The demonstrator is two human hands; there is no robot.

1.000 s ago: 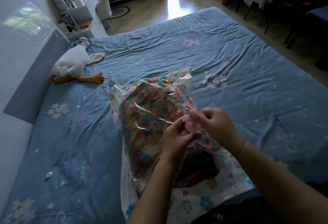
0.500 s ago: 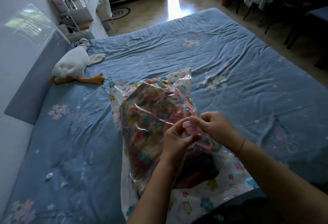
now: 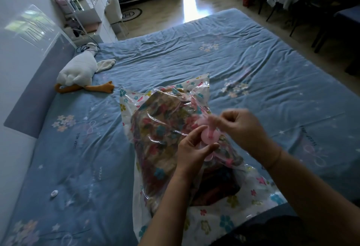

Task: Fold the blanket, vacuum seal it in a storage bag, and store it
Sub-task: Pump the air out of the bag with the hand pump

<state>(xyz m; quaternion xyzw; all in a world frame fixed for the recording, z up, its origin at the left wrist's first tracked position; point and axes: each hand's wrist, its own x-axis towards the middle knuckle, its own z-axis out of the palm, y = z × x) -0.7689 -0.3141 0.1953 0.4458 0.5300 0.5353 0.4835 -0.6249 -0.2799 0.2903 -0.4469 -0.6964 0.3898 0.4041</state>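
A clear storage bag (image 3: 214, 224) printed with small flowers lies on the blue bed (image 3: 253, 55), and a folded flowered blanket (image 3: 159, 129) fills it. On top of the bag sits a round pink valve (image 3: 209, 137). My left hand (image 3: 191, 151) pinches the valve's base through the plastic. My right hand (image 3: 238, 124) grips the pink cap piece (image 3: 211, 122) just above the valve; that hand is blurred with motion.
A white plush goose (image 3: 79, 70) with orange feet lies by the grey headboard (image 3: 33, 101) at the left. A small white round piece (image 3: 54, 193) rests on the sheet at lower left. Shelves, a chair and a radiator stand beyond the bed.
My right hand has lifted up and to the right, pulling the pink cap piece away from the valve. My left hand keeps its hold on the valve.
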